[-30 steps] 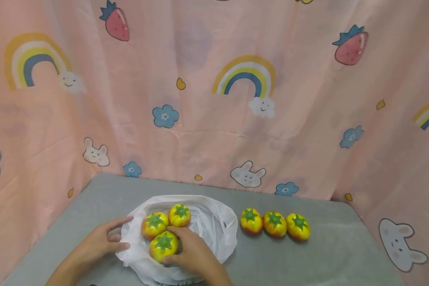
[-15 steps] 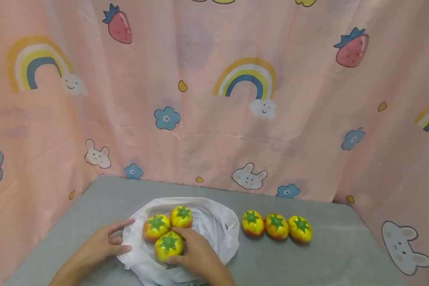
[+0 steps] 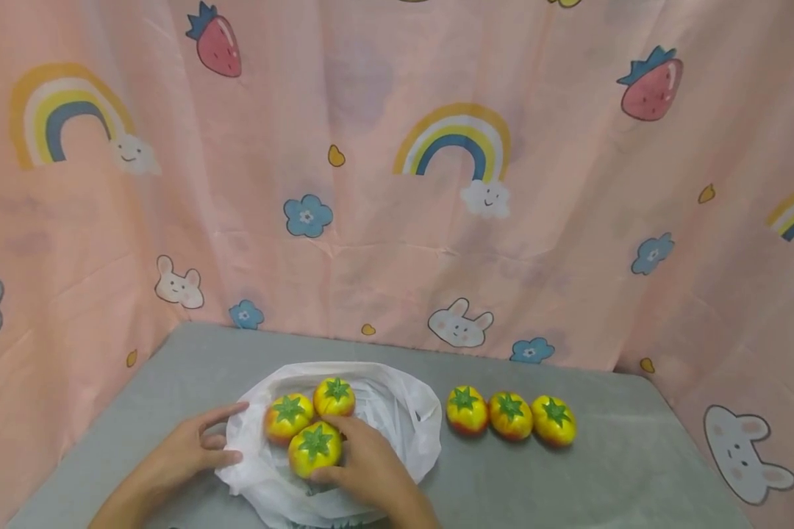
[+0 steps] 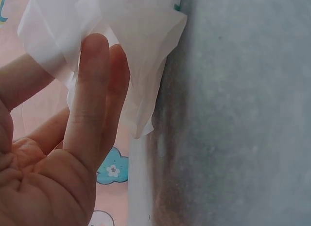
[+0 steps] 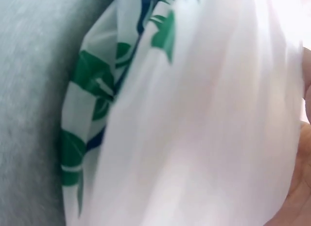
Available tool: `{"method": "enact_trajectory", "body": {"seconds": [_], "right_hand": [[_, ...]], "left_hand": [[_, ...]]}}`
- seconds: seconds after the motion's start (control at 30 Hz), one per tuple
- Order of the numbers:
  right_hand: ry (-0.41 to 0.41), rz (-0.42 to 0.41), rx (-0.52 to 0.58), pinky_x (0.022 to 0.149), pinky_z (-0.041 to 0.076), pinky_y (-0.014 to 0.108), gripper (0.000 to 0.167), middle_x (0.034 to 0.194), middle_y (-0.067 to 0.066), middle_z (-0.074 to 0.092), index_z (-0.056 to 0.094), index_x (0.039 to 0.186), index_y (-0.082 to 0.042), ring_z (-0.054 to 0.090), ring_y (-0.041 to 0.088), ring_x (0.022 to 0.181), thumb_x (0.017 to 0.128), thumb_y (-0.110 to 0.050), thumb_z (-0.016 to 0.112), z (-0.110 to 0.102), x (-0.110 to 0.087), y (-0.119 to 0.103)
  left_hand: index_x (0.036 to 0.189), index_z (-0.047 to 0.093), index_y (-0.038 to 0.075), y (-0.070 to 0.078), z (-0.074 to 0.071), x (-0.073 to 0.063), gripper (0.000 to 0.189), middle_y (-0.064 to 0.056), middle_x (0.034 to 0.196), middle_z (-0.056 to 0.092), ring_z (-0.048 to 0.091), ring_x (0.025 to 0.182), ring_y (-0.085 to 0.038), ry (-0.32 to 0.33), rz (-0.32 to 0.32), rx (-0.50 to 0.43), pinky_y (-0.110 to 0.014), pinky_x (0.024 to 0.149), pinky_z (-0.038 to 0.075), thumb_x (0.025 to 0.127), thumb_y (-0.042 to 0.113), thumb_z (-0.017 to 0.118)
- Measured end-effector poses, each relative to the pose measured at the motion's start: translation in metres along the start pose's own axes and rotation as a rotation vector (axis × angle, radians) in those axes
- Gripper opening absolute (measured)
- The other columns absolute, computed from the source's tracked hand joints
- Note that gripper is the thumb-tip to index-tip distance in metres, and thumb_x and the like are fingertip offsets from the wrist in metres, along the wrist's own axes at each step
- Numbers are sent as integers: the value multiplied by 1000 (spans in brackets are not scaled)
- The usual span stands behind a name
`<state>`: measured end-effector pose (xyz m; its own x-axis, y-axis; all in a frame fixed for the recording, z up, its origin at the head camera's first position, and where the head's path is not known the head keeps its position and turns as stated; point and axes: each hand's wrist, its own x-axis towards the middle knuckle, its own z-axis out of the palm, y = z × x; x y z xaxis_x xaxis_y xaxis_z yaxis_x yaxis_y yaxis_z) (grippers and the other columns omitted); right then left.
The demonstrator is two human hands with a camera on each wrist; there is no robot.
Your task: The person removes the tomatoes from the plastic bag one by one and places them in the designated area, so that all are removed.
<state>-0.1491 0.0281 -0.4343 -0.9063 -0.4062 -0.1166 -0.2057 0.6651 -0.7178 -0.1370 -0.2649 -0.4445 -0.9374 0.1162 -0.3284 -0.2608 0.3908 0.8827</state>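
Our right grip (image 3: 373,463) clasps a fruit (image 3: 314,452) — we should settle it gently, our left grip (image 3: 188,450) relaxed against the bag (image 3: 427,439) to steady its side.

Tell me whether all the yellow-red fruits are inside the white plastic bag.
No, three yellow-red fruits sit in a row on the gray tabletop, outside the white plastic bag.
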Motion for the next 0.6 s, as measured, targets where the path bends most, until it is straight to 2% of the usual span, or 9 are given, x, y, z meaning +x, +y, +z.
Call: {"method": "enact_trajectory", "body": {"seconds": [0.07, 0.13, 0.3, 0.47, 0.6], "right_hand": [[10, -7, -2, 106, 48, 51, 75, 141, -2, 59, 53, 141, -30, 57, 21, 124, 74, -41, 86, -4, 0, -2], [12, -8, 4, 104, 49, 50, 75, 139, -3, 59, 53, 141, -30, 58, 20, 121, 74, -41, 86, -7, -1, -3], [6, 4, 21, 100, 52, 47, 73, 137, -4, 61, 54, 139, -29, 59, 17, 115, 74, -43, 85, -10, -6, -5], [25, 21, 14, 97, 54, 47, 73, 136, -2, 61, 55, 139, -30, 59, 17, 112, 73, -46, 85, -16, -8, -6], [53, 15, 17, 95, 54, 46, 74, 136, 0, 60, 56, 139, -27, 59, 18, 111, 73, -47, 84, -20, -12, -5]], "left_hand": [[155, 32, 7, 1, -1, 1, 90, -34, 151, 38, 68, 110, -25, -11, 16, 3, -45, 94, 57, 81, 22, 82], [154, 35, 9, 1, -1, 2, 90, -33, 152, 38, 66, 113, -27, 7, 10, 31, -47, 94, 57, 80, 24, 83], [153, 38, 10, 1, 0, 3, 89, -32, 155, 32, 63, 115, -29, 46, -31, 80, -49, 94, 56, 78, 25, 84], [154, 36, 7, 0, 1, 3, 89, -34, 154, 32, 66, 108, -25, 30, -8, 38, -46, 91, 58, 79, 21, 83], [154, 36, 7, -1, 3, 2, 89, -34, 154, 34, 67, 109, -26, 31, -4, 21, -46, 93, 57, 79, 20, 83]]}}
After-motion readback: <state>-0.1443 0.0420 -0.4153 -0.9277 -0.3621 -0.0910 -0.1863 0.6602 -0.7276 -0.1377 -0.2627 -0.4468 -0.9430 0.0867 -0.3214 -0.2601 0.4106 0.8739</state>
